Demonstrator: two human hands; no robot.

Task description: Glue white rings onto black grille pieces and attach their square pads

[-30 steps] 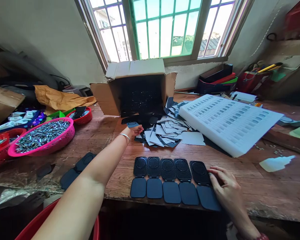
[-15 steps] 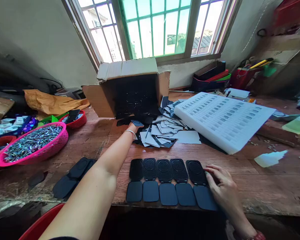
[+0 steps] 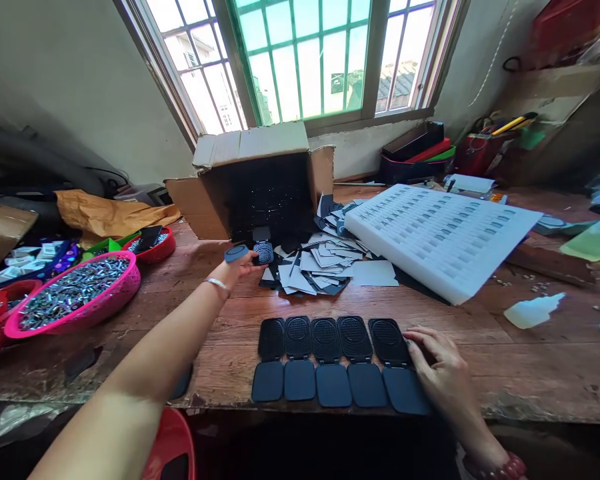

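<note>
Out by the cardboard box, my left hand [image 3: 244,263] is closed on a black hinged case [image 3: 263,252]. A ribbed half of it shows right of the fingers, and a dark flat piece with a ring [image 3: 236,253] shows to their left; whether the two are joined I cannot tell. Several flat black hinged cases lie unfolded in a row near the table's front edge. Against the right edge of the rightmost case [image 3: 387,341] rests my right hand [image 3: 443,367], its fingers loosely stretched and gripping nothing.
A cardboard box [image 3: 253,143] opens toward me below the window. Loose white and dark cards [image 3: 325,257] spill beside it. A white slotted foam block [image 3: 445,233] lies at right. Pink basket [image 3: 75,290] of metal parts stands left; a red bin [image 3: 190,440] sits below the edge.
My left hand has shifted left from the box mouth, and the ribbed case half now shows beside it. My right hand stays at the rightmost case. The view has turned slightly.
</note>
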